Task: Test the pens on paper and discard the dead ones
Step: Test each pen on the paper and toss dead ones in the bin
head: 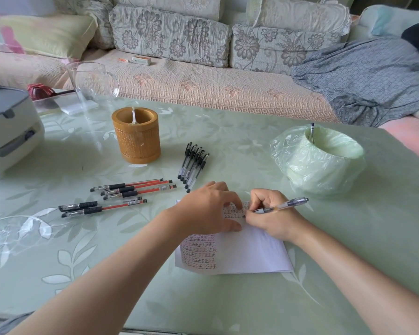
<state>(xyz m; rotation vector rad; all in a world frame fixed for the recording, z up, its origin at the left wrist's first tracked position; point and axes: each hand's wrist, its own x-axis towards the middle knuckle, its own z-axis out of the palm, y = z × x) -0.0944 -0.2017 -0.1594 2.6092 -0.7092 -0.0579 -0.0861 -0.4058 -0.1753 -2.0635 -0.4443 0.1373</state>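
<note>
Gripping a clear pen (282,205), the right hand (271,217) is being held closed, tip on the paper (247,252) at lower centre. The sheet is being pressed flat by the left hand (207,210), fingers spread. Red pens (131,189) and black pens (192,164) are lying left of centre; one pen (312,131) is standing in the bag-lined bin (319,158), at right.
</note>
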